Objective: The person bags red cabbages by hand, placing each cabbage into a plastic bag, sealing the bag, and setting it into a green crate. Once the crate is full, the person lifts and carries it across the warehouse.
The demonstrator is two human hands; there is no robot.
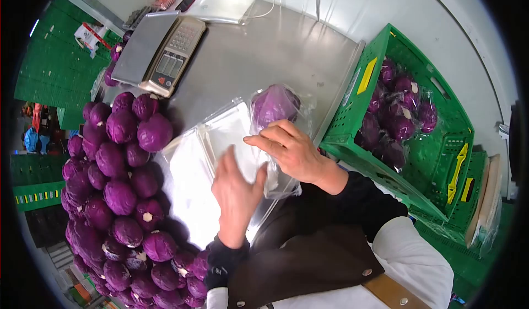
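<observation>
Purple cabbage (274, 105) sits bagged just beyond the right hand (292, 149), which pinches the bag (305, 110). Left hand (237, 190) lies open, flat

The person wears a dark brown apron (308, 259) of smooth, leather-like stuff that covers the chest. Small round metal studs (363, 272) sit along the lower part of the apron. One of them is on a tan strap (392, 292) that runs slantwise at the apron's lower right edge. To the right of the apron a white outer garment (419, 259) covers the shoulder, and a strip of the same white shows at the apron's lower left corner. Black sleeves come out above the apron. The right sleeve (366, 199) is plain with soft folds. The left sleeve (220, 265) ends in a close knitted cuff flecked with pale specks. Beyond the cuffs the left hand (237, 196) and right hand (295, 152) are bare.
</observation>
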